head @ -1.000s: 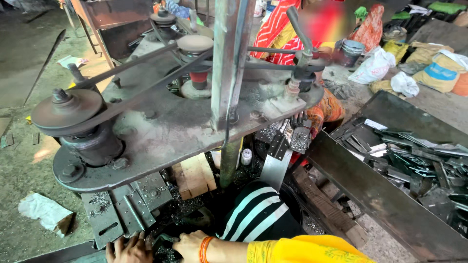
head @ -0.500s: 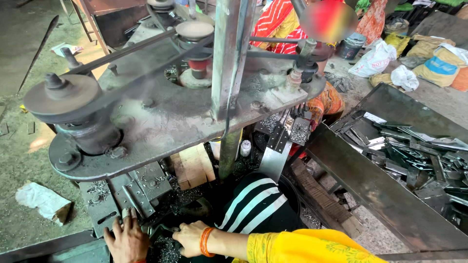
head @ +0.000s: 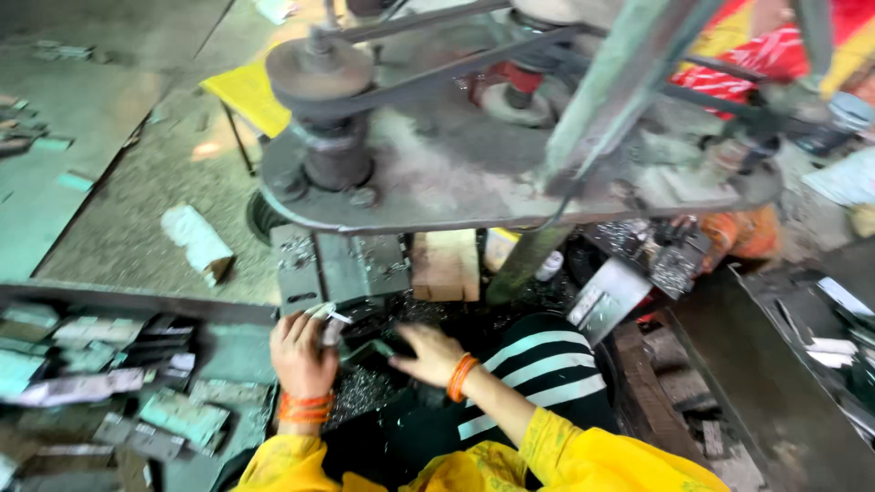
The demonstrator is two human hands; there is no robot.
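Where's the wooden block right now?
In the head view, the wooden block sits centre frame under the round machine plate, right of the grey metal die block and just beyond the right hand.

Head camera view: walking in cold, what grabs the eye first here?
Most striking is the big grey machine plate with its round pulley and belt, filling the upper middle. Below it, the left hand and right hand, both with orange bangles, work among dark metal shavings. At lower left lies a tray of flat metal pieces.
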